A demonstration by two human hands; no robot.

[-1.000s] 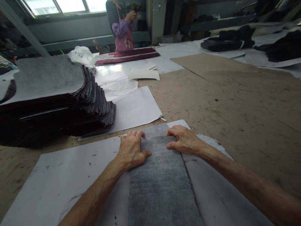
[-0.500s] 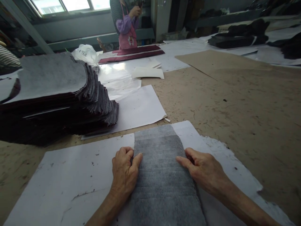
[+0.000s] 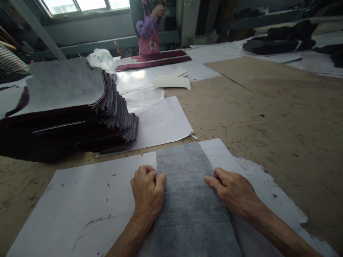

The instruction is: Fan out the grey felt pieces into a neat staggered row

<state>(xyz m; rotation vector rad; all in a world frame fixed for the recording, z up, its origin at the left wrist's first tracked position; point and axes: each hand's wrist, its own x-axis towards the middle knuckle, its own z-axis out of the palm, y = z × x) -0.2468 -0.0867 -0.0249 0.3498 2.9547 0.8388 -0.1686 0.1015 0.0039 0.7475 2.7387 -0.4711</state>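
A long strip of grey fabric (image 3: 187, 200), felt-like and faintly lined crosswise, lies before me on white paper (image 3: 88, 192). Its near end runs out of the picture. My left hand (image 3: 148, 191) grips the left edge, fingers curled beside it and thumb on top. On the opposite edge my right hand (image 3: 233, 189) pinches, its thumb over the upper face and its fingers partly hidden at the side. Whether the strip is one piece or several layers I cannot tell.
A tall pile of grey and dark fabric pieces (image 3: 66, 85) stands at left, a white plastic bag (image 3: 102, 60) behind it. Farther back lie maroon strips (image 3: 160, 60), brown paper (image 3: 257, 69) and dark cloth (image 3: 278, 41). A person in a pink apron (image 3: 148, 43) stands across the table.
The whole view has shifted slightly, so things sit a little farther right. A crosswise line near the strip's far end no longer shows. Both hands keep their hold at the edges.
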